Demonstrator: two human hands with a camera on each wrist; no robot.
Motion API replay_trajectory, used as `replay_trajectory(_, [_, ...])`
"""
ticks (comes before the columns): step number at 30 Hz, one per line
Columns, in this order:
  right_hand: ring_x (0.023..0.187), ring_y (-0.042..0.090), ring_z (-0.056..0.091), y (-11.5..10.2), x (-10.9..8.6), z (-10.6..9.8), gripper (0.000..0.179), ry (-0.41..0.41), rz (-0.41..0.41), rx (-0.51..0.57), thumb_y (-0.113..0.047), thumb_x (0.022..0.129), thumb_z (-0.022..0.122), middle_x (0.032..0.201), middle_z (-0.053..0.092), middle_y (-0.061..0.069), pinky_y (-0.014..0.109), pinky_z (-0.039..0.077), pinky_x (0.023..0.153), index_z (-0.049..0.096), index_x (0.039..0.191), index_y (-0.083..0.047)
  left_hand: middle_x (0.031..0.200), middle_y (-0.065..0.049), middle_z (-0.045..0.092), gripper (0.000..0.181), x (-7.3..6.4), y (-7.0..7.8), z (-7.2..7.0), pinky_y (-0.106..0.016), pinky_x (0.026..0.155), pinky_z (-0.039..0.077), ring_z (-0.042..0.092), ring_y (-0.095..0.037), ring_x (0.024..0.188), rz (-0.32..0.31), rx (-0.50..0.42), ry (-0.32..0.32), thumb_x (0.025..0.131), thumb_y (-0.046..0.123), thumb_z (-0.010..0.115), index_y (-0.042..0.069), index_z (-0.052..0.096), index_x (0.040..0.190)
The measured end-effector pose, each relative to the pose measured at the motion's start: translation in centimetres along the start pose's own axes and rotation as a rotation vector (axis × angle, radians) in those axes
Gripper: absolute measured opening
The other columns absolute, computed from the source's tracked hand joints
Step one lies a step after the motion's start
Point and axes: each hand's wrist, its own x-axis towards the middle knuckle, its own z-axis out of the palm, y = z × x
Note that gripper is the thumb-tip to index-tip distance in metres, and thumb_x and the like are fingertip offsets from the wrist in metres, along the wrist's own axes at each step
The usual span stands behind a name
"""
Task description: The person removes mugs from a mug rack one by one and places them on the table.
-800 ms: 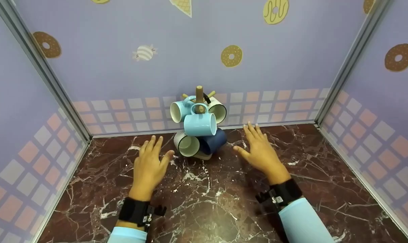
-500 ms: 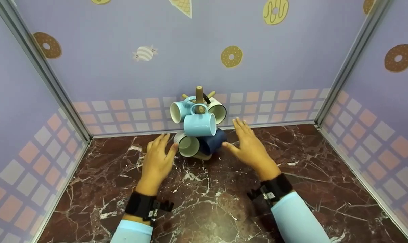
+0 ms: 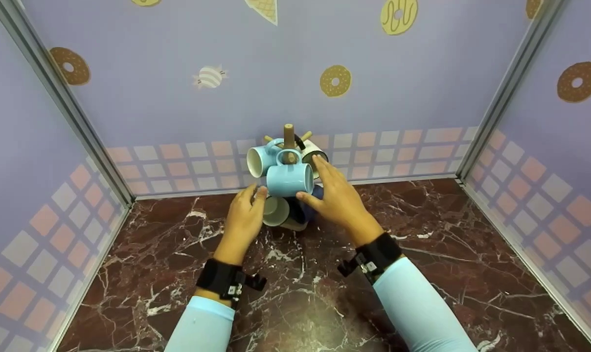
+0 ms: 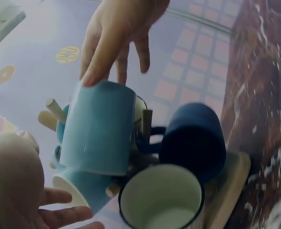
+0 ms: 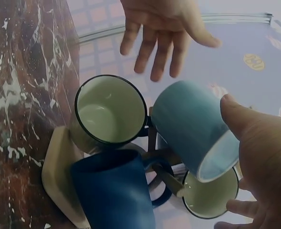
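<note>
While the mug tree stands between the 2 hands, the left hand [image 3: 244, 215] is just beside the closed end of the front light-blue mug [image 3: 288, 180], its fingers extended and curled round nothing. The right hand [image 3: 342, 203] has straightish fingers and a spread thumb at the mouth end of the same mug; in the left wrist view its thumb overlaps the mug's edge, contact uncertain.

That mug hangs sideways by its handle, handle up, in front of the post of the wooden stand [image 3: 288, 139]. 4 more mugs surround it: a rear light-blue mug [image 3: 256, 162] on the left; a white mug [image 5: 211, 194] with dark rim, upper right, partly hidden behind the right fingers in the head view; a pale dark-rimmed mug [image 3: 276, 211] below left; a navy mug [image 5: 114, 191] below right, partly covered by the right hand in the head view.

Under these, the stand's base [image 5: 64, 176] rests on a dark red, white-veined marble-look surface [image 3: 300, 293]. Beyond: a lilac wall [image 3: 276, 98] with sweets and a tile pattern, 2 side walls, grey corner profiles [image 3: 510, 88].
</note>
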Motion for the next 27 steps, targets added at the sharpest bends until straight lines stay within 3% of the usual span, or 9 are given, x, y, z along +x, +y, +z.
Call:
replay_trajectory(3, [0.17,0.041,0.039,-0.3,0.3,0.4,0.106,0.041,-0.019,0.022,-0.064,0.102,0.078,0.186,0.034,0.015,0.062,0.035,0.14,0.028,0.181,-0.013,0.167,-0.029,0.057,0.064,0.4,0.4,0.5,-0.064,0.136,0.04,0.055,-0.05,0.157,-0.032,-0.06,0.005,0.123,0.047,0.045,0.0,0.056,0.164])
replay_trajectory(7, [0.164,0.043,0.047,-0.6,0.6,0.7,0.103,0.072,-0.005,0.054,-0.061,0.1,0.081,0.181,0.042,0.018,0.062,0.041,0.136,0.035,0.179,-0.013,0.162,-0.03,0.062,0.065,0.5,0.9,1.1,-0.065,0.13,0.047,0.061,-0.05,0.15,-0.037,-0.068,0.0,0.123,0.048,0.044,0.0,0.056,0.164])
replay_trajectory(14, [0.138,0.041,0.069,-0.7,1.0,1.3,0.099,0.088,0.032,0.151,-0.053,0.097,0.089,0.169,0.052,0.019,0.056,0.062,0.115,0.041,0.176,-0.016,0.157,-0.031,0.066,0.066,0.7,1.5,1.6,-0.065,0.131,0.046,0.061,-0.051,0.15,-0.053,-0.088,-0.022,0.122,0.052,0.043,0.001,0.06,0.161])
replay_trajectory(18, [0.13,0.041,0.072,-0.8,1.2,1.5,0.097,0.082,0.038,0.213,-0.046,0.096,0.093,0.163,0.057,0.02,0.053,0.065,0.108,0.045,0.174,-0.017,0.14,-0.031,0.074,0.064,0.9,1.8,1.4,-0.062,0.12,0.055,0.074,-0.048,0.13,-0.091,-0.136,-0.034,0.122,0.053,0.044,0.002,0.065,0.154])
replay_trajectory(21, [0.128,0.04,0.072,-0.8,1.3,1.7,0.096,0.086,0.05,0.25,-0.042,0.095,0.095,0.161,0.059,0.019,0.052,0.065,0.108,0.047,0.173,-0.017,0.144,-0.031,0.073,0.064,1.1,2.1,1.4,-0.058,0.113,0.062,0.082,-0.045,0.117,-0.107,-0.205,-0.058,0.122,0.053,0.044,0.001,0.067,0.153])
replay_trajectory(24, [0.128,0.039,0.072,-0.8,1.3,1.7,0.094,0.09,0.067,0.297,-0.039,0.094,0.096,0.162,0.06,0.019,0.051,0.066,0.107,0.049,0.172,-0.016,0.158,-0.031,0.065,0.064,1.2,2.4,1.6,-0.055,0.113,0.064,0.082,-0.046,0.119,-0.107,-0.28,-0.076,0.123,0.05,0.044,-0.001,0.067,0.153])
replay_trajectory(27, [0.128,0.038,0.073,-0.7,1.3,1.7,0.092,0.09,0.084,0.337,-0.037,0.093,0.097,0.162,0.06,0.019,0.05,0.067,0.107,0.052,0.17,-0.015,0.159,-0.032,0.064,0.062,1.1,2.6,1.8,-0.052,0.115,0.064,0.08,-0.048,0.124,-0.103,-0.327,-0.076,0.123,0.048,0.045,-0.003,0.069,0.15])
